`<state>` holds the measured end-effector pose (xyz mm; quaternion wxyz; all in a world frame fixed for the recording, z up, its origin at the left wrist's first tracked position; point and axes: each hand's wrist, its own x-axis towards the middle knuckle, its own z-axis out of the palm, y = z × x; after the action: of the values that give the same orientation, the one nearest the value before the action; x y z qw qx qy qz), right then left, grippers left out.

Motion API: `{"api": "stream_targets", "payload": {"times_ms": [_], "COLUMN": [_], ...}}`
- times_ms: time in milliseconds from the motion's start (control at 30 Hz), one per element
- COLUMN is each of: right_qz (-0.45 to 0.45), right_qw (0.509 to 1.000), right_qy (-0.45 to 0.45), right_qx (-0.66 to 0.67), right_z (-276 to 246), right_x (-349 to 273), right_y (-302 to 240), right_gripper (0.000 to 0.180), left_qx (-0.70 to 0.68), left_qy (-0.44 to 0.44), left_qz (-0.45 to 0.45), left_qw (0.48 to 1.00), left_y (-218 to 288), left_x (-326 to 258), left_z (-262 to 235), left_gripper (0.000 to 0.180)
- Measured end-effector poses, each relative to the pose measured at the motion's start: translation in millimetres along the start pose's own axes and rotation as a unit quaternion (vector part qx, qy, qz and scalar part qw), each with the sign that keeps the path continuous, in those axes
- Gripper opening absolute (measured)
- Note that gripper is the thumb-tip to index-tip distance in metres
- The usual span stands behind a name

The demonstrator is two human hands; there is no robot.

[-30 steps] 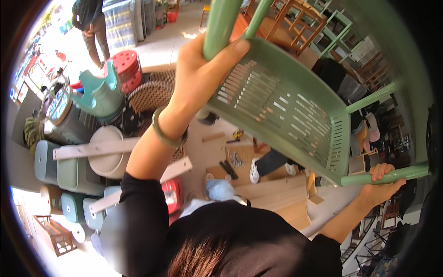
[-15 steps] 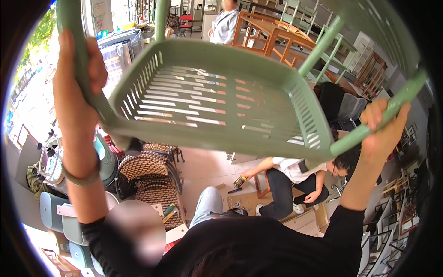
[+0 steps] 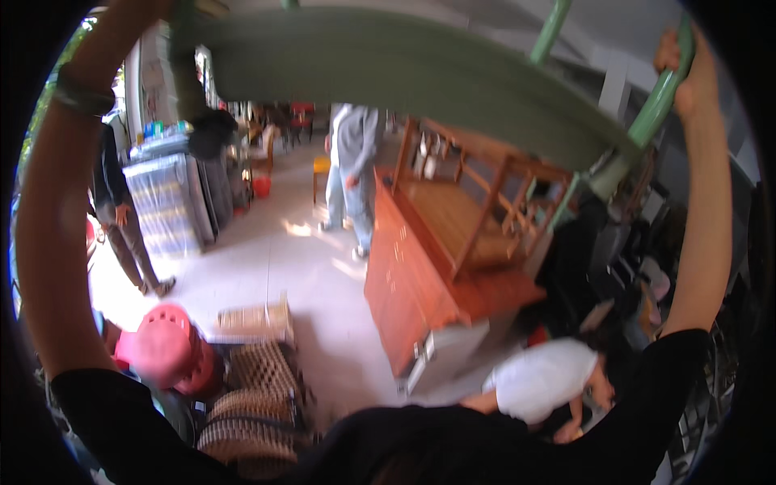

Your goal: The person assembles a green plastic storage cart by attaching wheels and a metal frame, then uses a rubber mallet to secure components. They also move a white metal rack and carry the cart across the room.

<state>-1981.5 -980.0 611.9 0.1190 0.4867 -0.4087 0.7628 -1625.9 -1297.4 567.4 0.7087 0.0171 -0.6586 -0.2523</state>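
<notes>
Overhead I hold up a green slotted storage rack [image 3: 388, 69] with tubular posts, now seen edge-on and from slightly below. A dark, wheel-like piece [image 3: 212, 133] shows under its left end, too blurred to make out. My right hand [image 3: 687, 69] is closed around a green post at the right. My left hand [image 3: 145, 8] reaches up to the rack's left side; most of it, fingers included, is cut off by the top edge. Both arms are raised high and apart.
Right of centre, an upturned wooden table [image 3: 461, 218] rests on a reddish-brown cabinet [image 3: 404, 291]. A person in white [image 3: 541, 380] bends low nearby. Others stand ahead [image 3: 352, 162] and at left [image 3: 121, 202]. Pink stools [image 3: 174, 347], woven chairs [image 3: 250, 420] and a cardboard piece [image 3: 255, 321] lie at lower left.
The rack has gone up and away from me, both arms lifting with it. My view has tilted up toward the room, and the person in white now bends forward.
</notes>
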Motion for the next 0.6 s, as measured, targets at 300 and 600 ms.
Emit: {"api": "stream_targets", "payload": {"times_ms": [300,600], "right_qz": [-0.023,-0.059], "right_qw": [0.995,0.986], "right_qy": [0.091,0.102], "right_qx": [-0.045,-0.114], "right_z": [83,112], "right_x": [101,197], "right_y": [181,318], "right_gripper": [0.059,0.052], "left_qx": [-0.114,-0.194], "left_qy": [0.015,0.038], "left_qz": [-0.055,-0.113], "left_qw": [0.992,0.974], "left_y": [-253,-455], "left_x": [95,167], "left_z": [112,213], "left_gripper": [0.057,0.053]}}
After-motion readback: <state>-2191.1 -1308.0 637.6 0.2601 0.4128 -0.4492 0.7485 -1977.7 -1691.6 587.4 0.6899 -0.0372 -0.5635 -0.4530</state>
